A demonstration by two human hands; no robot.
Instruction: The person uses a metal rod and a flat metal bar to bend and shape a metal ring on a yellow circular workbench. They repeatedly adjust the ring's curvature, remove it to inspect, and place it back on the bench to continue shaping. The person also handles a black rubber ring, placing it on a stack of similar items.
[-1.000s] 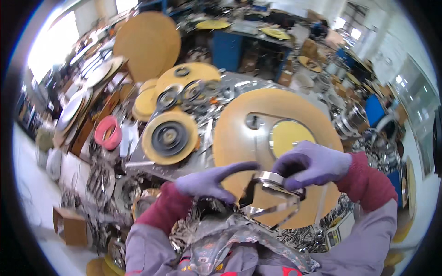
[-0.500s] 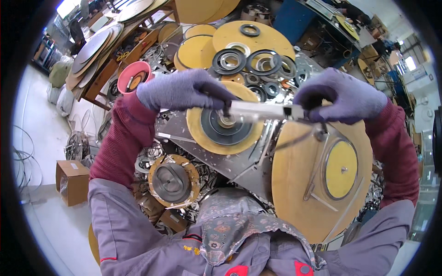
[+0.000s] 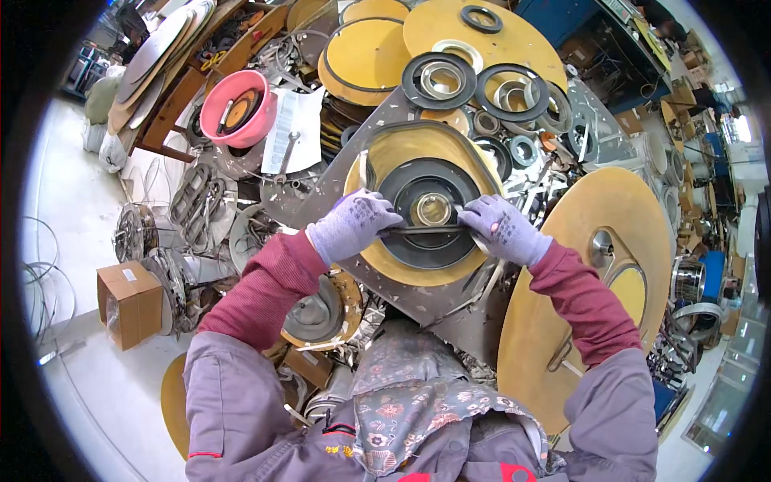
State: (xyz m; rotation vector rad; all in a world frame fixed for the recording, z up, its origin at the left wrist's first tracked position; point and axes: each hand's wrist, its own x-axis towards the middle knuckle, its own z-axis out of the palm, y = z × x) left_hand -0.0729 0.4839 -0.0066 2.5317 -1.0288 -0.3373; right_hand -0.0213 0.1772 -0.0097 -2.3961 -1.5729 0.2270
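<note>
Both my hands wear pale purple gloves. My left hand pinches the left end of a straight stretch of thin dark strip, and my right hand grips its right end. The strip crosses the near part of a black grooved disc, just in front of its metal hub. Beneath lies a yellow round board. A thin band arches over the board's far side; whether it is the same piece as the strip, I cannot tell.
At the right leans a large tan disc. A pink bowl and a wrench on white paper are at the left. Black rings lie beyond my hands. Metal scraps litter the grey table.
Both hands have come down and nearer each other, bringing the strip from raised in front of me to the black disc. My view has shifted too.
</note>
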